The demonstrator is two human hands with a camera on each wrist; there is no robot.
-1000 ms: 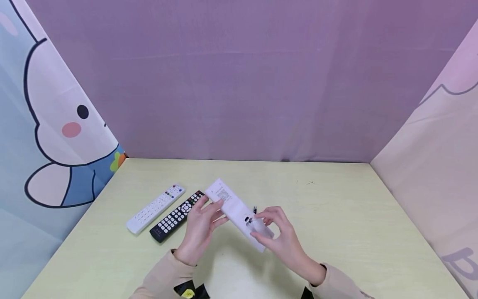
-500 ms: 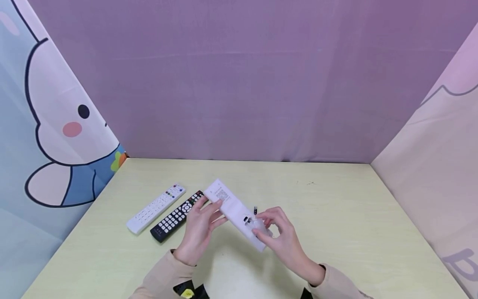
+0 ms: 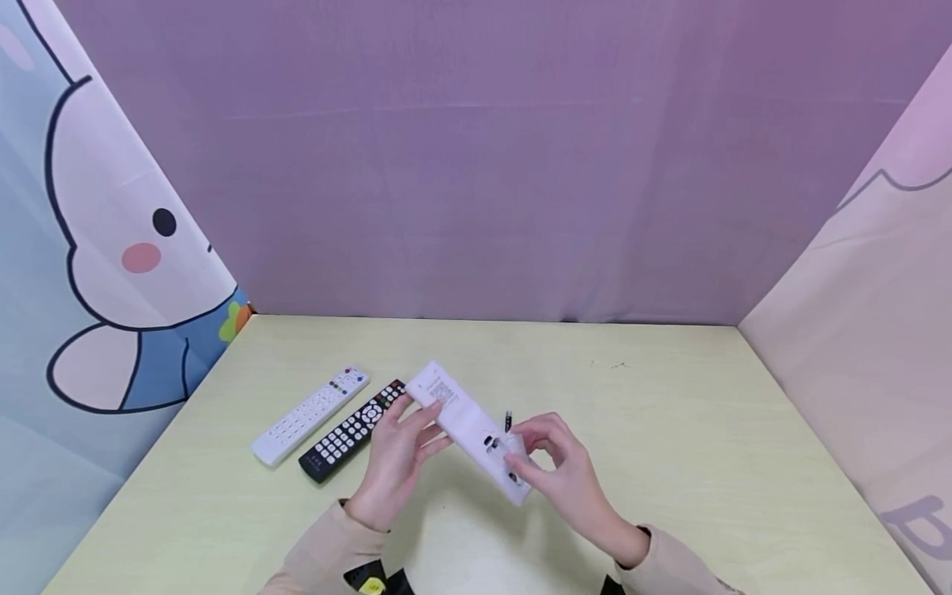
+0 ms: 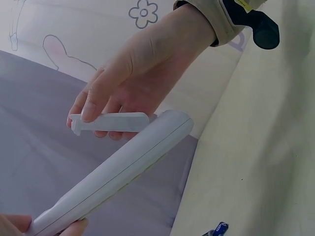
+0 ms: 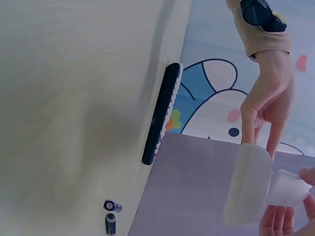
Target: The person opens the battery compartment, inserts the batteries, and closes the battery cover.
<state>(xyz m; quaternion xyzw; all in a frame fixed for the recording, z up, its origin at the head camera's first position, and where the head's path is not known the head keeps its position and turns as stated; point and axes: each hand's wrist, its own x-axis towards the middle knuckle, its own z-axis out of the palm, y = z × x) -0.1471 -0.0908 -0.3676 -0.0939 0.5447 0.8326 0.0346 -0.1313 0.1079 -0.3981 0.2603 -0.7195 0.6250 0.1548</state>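
Observation:
A white remote control (image 3: 464,421) is held back side up above the table, its battery compartment (image 3: 492,445) uncovered at the near end. My left hand (image 3: 397,463) grips its far part between thumb and fingers. With thumb and fingers, my right hand (image 3: 561,463) pinches the white battery cover (image 4: 115,122) just over the compartment. In the left wrist view the cover is tilted relative to the remote, its rounded end close to it; contact cannot be made out. Two batteries (image 5: 110,223) lie on the table, partly hidden behind the right hand in the head view.
Left of the hands, a black remote (image 3: 351,431) and another white remote (image 3: 308,416) lie side by side on the pale wooden table (image 3: 706,430). A purple cloth (image 3: 476,165) hangs behind the table, with printed cloths at both sides.
The battery cover has come up off the remote in my right hand, leaving more of the compartment in sight. The held remote has shifted slightly; the left hand keeps its grip.

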